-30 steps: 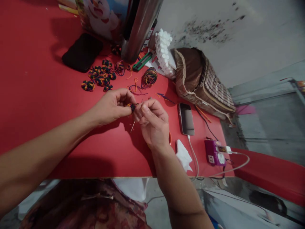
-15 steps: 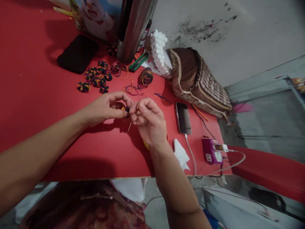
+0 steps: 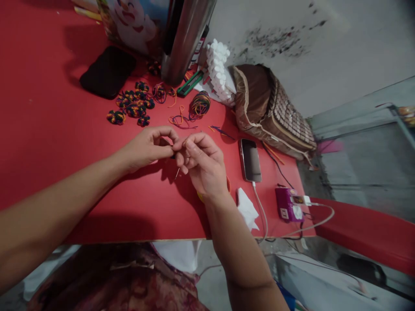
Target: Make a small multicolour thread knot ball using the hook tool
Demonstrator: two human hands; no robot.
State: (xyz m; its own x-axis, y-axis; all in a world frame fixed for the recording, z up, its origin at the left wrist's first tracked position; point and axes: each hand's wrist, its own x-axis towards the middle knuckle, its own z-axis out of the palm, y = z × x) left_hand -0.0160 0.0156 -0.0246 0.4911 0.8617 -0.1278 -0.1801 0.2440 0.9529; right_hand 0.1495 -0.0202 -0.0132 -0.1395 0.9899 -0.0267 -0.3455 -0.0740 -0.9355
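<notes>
My left hand (image 3: 155, 149) is closed, thumb and fingertips pinching a small dark yarn piece (image 3: 173, 156), mostly hidden by the fingers. Right against it, my right hand (image 3: 205, 162) has its thumb and forefinger pinched together. A thin metal crochet hook (image 3: 177, 173) sticks out below its curled fingers; the rest of the shaft is covered. Beyond the hands lie several knotted yarn pieces (image 3: 135, 110) in orange and dark colours, and a ball of multicoloured yarn (image 3: 200, 103) with loose strands.
On the red table (image 3: 129, 207) are a black case (image 3: 108, 72), a metal cylinder (image 3: 184, 47), a green cutter (image 3: 190, 84) and a brown cushioned bag (image 3: 272, 112). A phone (image 3: 250, 160) on a white cable lies right, near a white tissue (image 3: 247, 209) and a purple power box (image 3: 288, 205).
My fingers have shifted slightly, and the orange part of the yarn piece is now covered. The hook tip shows a little shorter below my right hand. The view has moved slightly.
</notes>
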